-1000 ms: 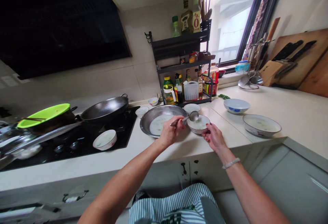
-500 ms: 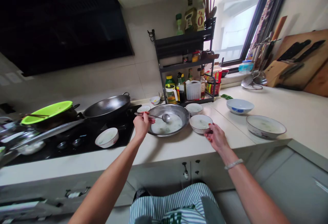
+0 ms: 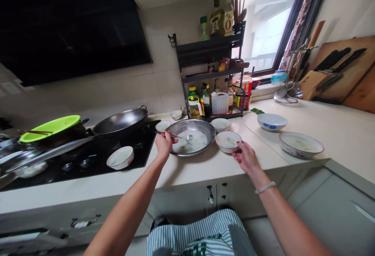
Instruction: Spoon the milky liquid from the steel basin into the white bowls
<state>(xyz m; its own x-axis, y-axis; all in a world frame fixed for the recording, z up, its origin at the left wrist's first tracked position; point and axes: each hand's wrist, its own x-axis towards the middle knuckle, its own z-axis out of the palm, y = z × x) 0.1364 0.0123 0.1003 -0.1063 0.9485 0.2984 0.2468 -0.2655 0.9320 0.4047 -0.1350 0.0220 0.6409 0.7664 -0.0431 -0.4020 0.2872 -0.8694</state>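
Note:
My left hand (image 3: 164,144) is closed around the handle of a metal ladle (image 3: 175,136). The ladle's bowl dips into whitish soup with green bits in a wide steel basin (image 3: 211,131). To the basin's right, my right hand (image 3: 245,155) grips the rim and side of a small white bowl (image 3: 228,149) that stands on the counter with similar soup in it. Right behind that bowl is another filled bowl (image 3: 220,128), and one more small bowl (image 3: 163,128) stands at the basin's back left.
A filled bowl (image 3: 120,164) stands on the black stove near a wok (image 3: 121,123) and a green basket (image 3: 52,125). At right are a blue-patterned bowl (image 3: 272,126) and a wide soup bowl (image 3: 301,153). Behind stands a spice rack (image 3: 211,77); a knife block (image 3: 315,84) is far right.
My left hand has moved left with the ladle, from over the small bowl back to the basin, and the ladle has sunk into the soup. My right hand stays on the bowl.

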